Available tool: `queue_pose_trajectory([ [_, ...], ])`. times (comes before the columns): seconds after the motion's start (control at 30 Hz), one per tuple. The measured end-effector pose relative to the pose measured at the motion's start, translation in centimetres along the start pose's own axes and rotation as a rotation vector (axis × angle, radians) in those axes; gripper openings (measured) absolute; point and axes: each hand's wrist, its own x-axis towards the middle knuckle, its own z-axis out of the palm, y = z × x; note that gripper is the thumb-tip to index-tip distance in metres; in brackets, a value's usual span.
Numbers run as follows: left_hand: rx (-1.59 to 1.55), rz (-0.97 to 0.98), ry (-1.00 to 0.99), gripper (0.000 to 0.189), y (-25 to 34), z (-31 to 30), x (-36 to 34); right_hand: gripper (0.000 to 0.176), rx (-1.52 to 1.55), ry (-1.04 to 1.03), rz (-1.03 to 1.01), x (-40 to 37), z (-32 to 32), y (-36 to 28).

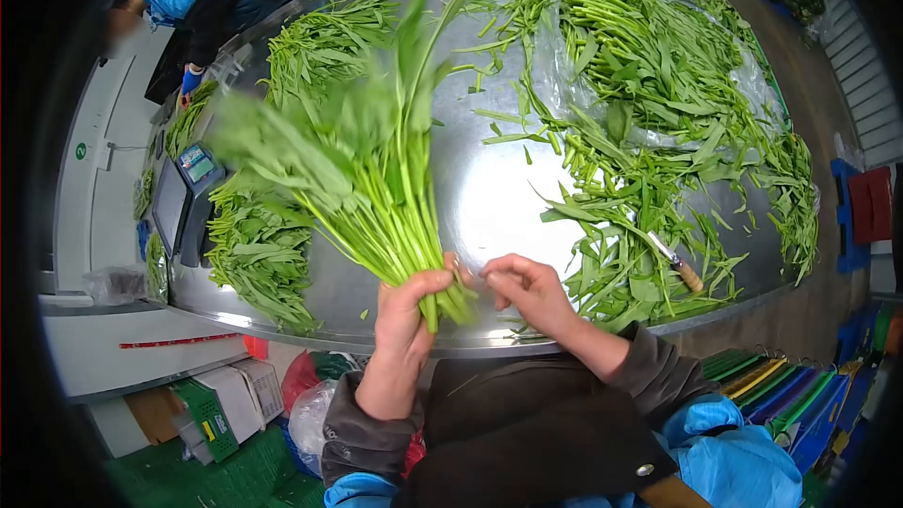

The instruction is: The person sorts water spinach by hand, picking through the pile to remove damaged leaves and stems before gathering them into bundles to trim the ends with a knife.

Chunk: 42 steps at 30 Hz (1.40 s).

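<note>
Green-leafed bunch (376, 169); silver table (480, 198); bright blue sleeve (738, 461).

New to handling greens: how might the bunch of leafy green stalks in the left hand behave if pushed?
The green stalks look straight, so probably stiff near the left hand. The leaves fan out and would likely flop. With no tie visible, the bunch may splay.
</note>
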Motion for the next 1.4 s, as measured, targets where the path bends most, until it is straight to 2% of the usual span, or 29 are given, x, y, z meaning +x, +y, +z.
queue_pose_trajectory([
  [0.03,-0.041,0.025,0.100,0.037,-1.7,-1.4,0.8,0.019,0.004,0.004,0.002,0.6,0.1,-1.3],
  [0.07,-0.081,0.048,0.198,0.033,-3.2,-2.7,1.4,0.022,-0.186,-0.091,0.012,1.3,0.4,-2.6],
  [0.1,-0.077,0.039,0.197,0.033,-4.6,-3.7,1.8,0.025,-0.375,-0.184,0.026,1.5,0.6,-3.0],
  [0.17,-0.204,-0.079,0.364,0.027,-6.6,-5.4,2.1,0.025,-0.354,-0.175,0.040,2.5,-0.1,-0.3],
  [0.2,-0.210,-0.143,0.381,0.032,-7.2,-5.9,1.8,0.023,-0.430,-0.196,0.062,2.6,-0.4,0.3],
  [0.27,-0.168,-0.139,0.379,0.029,-8.3,-6.3,1.5,0.021,-0.507,-0.228,0.092,2.1,-0.3,0.9],
  [0.37,-0.109,-0.122,0.390,0.026,-8.9,-5.9,1.4,0.019,-0.560,-0.164,-0.027,1.0,0.5,0.9],
  [0.43,-0.260,-0.154,0.373,0.022,-9.4,-6.6,1.9,0.016,-0.672,0.038,-0.221,0.4,1.2,0.7],
  [0.57,-0.261,-0.151,0.349,0.025,-9.2,-6.7,2.2,0.010,-0.778,0.017,-0.368,0.3,0.6,1.2],
  [0.63,-0.460,-0.086,0.226,0.030,-8.3,-6.2,1.9,0.014,-0.453,0.193,-0.249,0.3,0.0,1.3],
  [0.67,-0.482,-0.073,0.207,0.036,-7.6,-5.7,1.7,0.019,-0.067,0.285,0.067,1.1,-0.8,0.7],
  [0.7,-0.482,-0.077,0.212,0.036,-7.2,-5.5,1.6,0.025,0.206,0.345,-0.001,2.3,-1.8,0.9],
  [0.77,-0.561,-0.035,0.136,0.036,-6.6,-5.2,1.6,0.030,0.166,0.285,0.118,2.8,-1.9,-0.7],
  [0.83,-0.561,-0.041,0.148,0.036,-6.7,-4.9,1.6,0.032,-0.280,-0.151,0.266,2.3,-1.0,-2.4],
  [0.87,-0.538,-0.028,0.170,0.036,-6.9,-5.0,1.7,0.036,-0.232,-0.214,0.229,1.9,-0.2,-2.0],
  [0.97,-0.523,-0.011,0.201,0.036,-6.5,-4.5,1.7,0.037,-0.079,-0.189,0.170,2.3,-0.5,-0.2],
  [1.03,-0.534,-0.006,0.221,0.036,-6.5,-4.5,1.3,0.042,-0.047,-0.184,0.246,1.7,-0.6,-0.1],
  [1.13,-0.482,0.029,0.198,0.035,-6.5,-4.4,1.7,0.043,-0.052,-0.177,0.256,1.3,-0.3,-0.2],
  [1.23,-0.442,0.074,0.204,0.036,-5.6,-4.4,1.3,0.037,0.032,-0.161,0.215,1.4,-0.5,0.8],
  [1.3,-0.130,0.270,0.157,0.036,-4.6,-4.7,1.2,0.038,0.435,-0.009,0.218,1.4,-1.1,1.2],
  [1.33,-0.132,0.273,0.158,0.036,-4.0,-5.1,1.2,0.035,0.520,0.030,0.248,1.4,-1.6,1.0],
  [1.37,0.226,0.312,0.216,0.036,-3.2,-6.0,1.0,0.035,0.518,0.030,0.249,1.6,-2.5,1.0],
  [1.4,0.587,0.341,0.270,0.036,-2.3,-7.1,0.9,0.033,0.368,0.034,0.267,1.8,-3.6,1.4],
])
